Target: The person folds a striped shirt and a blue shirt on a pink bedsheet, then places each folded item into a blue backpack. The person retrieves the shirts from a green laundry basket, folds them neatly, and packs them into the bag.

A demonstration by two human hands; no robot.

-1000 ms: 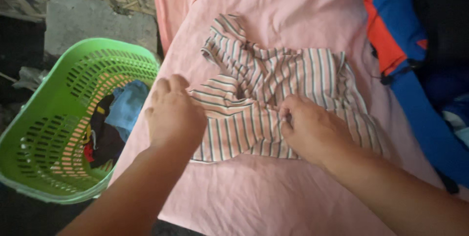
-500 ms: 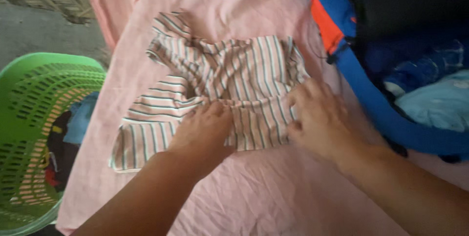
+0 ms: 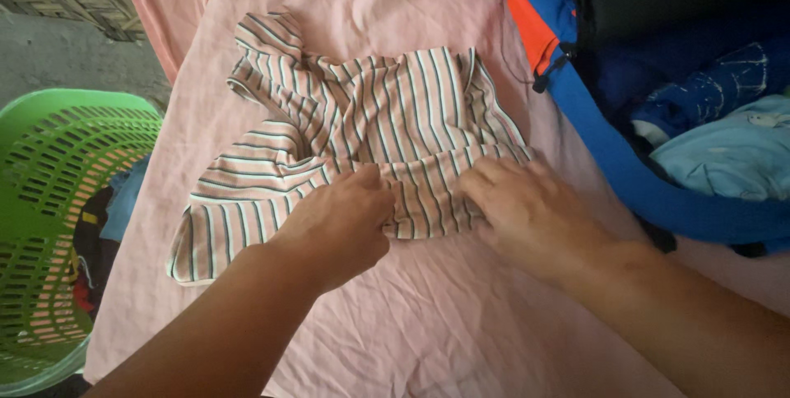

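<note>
A small striped shirt [image 3: 370, 118], pink and white with dark lines, lies crumpled on a pink sheet [image 3: 395, 332]. My left hand [image 3: 337, 225] rests on the shirt's lower middle, fingers pinching the fabric at a fold. My right hand [image 3: 527, 209] lies beside it on the lower right hem, fingers gripping the cloth edge. One sleeve sticks out at the lower left, another bunches at the upper left.
A green slotted laundry basket [image 3: 49, 167] with clothes inside stands at the left, beyond the sheet's edge. A blue and orange bag [image 3: 625, 176] filled with blue garments sits at the upper right. Grey ground shows at the upper left.
My left hand moved from the shirt's left side to its middle, next to my right hand. The shirt's lower part is now folded up. The view shifted so the basket sits further left.
</note>
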